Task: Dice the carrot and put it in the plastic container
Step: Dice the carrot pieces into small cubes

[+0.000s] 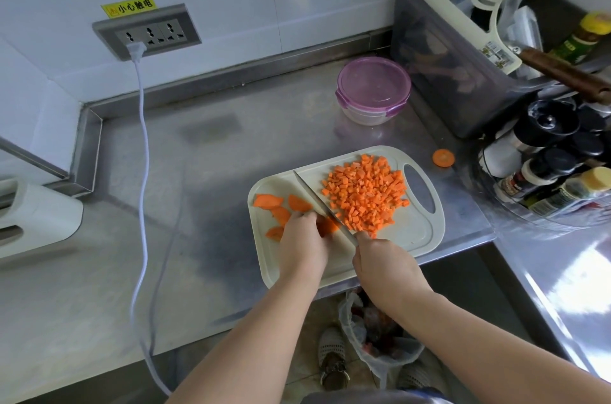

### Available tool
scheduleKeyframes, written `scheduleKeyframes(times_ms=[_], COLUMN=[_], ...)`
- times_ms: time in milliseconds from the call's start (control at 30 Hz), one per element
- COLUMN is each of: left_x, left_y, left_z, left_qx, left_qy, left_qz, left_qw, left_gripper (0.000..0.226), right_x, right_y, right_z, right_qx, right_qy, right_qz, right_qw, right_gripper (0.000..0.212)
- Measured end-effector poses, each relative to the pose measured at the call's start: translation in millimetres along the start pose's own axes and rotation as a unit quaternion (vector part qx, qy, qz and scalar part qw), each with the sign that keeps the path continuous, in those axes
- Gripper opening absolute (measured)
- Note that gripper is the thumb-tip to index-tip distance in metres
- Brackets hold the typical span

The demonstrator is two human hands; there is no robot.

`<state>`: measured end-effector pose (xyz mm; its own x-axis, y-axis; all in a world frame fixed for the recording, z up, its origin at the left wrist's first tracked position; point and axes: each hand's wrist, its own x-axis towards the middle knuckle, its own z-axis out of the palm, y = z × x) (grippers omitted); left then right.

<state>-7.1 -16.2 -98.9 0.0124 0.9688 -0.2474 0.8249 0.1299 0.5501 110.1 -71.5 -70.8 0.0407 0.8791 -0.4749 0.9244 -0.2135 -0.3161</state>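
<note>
A pale cutting board [420, 231] lies on the steel counter. A heap of diced carrot [365, 193] covers its right half. Several carrot slices [269, 201] lie on its left part. My left hand [302, 238] holds down a carrot piece [329, 226] with curled fingers. My right hand [380, 263] grips the handle of a knife [314, 195], whose blade runs diagonally between the slices and the dice. The plastic container [373, 89], round with a purple lid on it, stands behind the board.
A carrot end disc [443, 158] lies right of the board. A dark bin [463, 50] with utensils and a rack of spice bottles [555, 169] crowd the right. A white cable [142, 145] hangs from the wall socket. A waste bag [380, 334] stands below the counter edge.
</note>
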Motion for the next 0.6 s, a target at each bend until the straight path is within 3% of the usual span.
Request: scheduleKeyframes(times_ms=[167,367,600], left_x=[-0.4,-0.5,5.9], left_y=[0.5,2.2,8.7], left_z=[-0.1,-2.2,0.3], left_qx=[-0.006,-0.025,-0.013], left_qy=[0.001,0.006,-0.006], left_qz=[-0.002,0.011,0.005], left_qw=[1.000,1.000,1.000], left_gripper=[0.014,0.016,0.015], right_x=[7.9,12.9,2.0], right_y=[-0.9,10.0,13.3], right_z=[5.3,-5.9,-11.4], right_qx=[-0.016,0.087,0.074], right_qy=[-0.016,0.032,0.032], right_qz=[0.017,0.030,0.015], right_qw=[1.000,0.995,0.997], right_gripper=[0.025,0.015,0.016])
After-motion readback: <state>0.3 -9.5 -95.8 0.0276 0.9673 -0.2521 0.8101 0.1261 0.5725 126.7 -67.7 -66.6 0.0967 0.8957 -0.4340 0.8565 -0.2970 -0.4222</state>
